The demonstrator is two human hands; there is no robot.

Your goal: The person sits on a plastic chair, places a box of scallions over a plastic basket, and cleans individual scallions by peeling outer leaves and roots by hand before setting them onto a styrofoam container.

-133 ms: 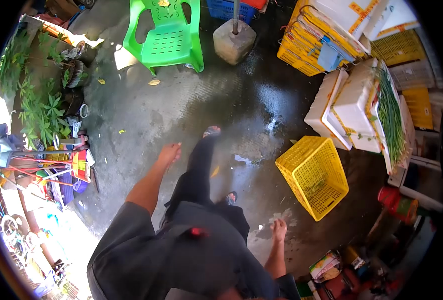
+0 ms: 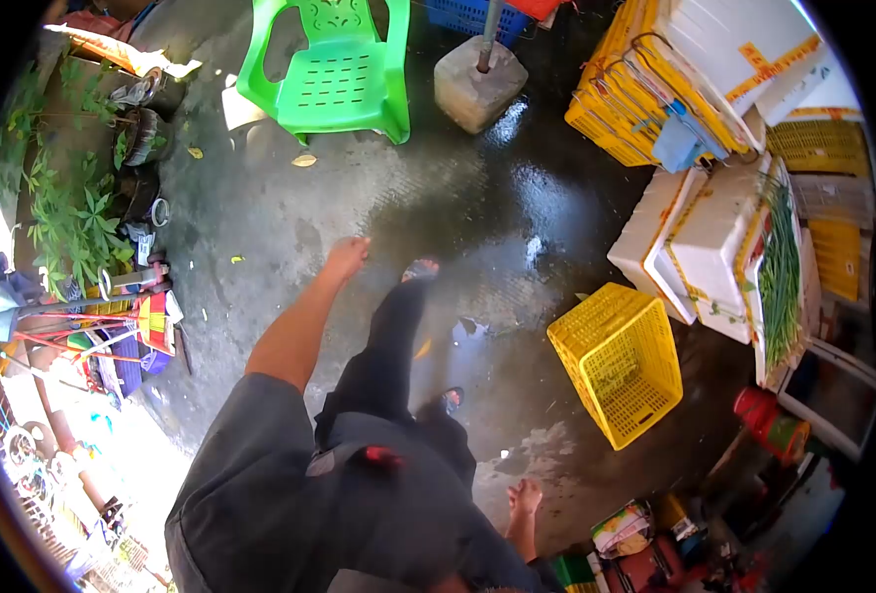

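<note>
My left hand [image 2: 347, 257] swings forward over the wet concrete floor [image 2: 290, 227]. Its fingers are curled in, and nothing shows in them. Lower in the view, my right hand [image 2: 525, 498] hangs beside my body with its fingers loosely bent and a little apart; it holds nothing I can see. Nearest to that hand is a yellow plastic crate [image 2: 606, 346], apart from it and tilted in the view, with its open side showing. A green plastic chair [image 2: 334, 89] stands ahead of my left hand, well out of reach.
White foam boxes [image 2: 714, 237] with long green stalks [image 2: 780, 277] stand on the right, below stacked yellow crates [image 2: 616, 89]. A concrete block [image 2: 477, 84] holds a pole ahead. Potted plants [image 2: 87, 217] and brooms [image 2: 151, 321] line the left. A red bucket [image 2: 764, 420] is at lower right.
My left hand has swung forward and slightly right. My right hand has dropped back and to the left. The chair and crates have shifted slightly in view as I move.
</note>
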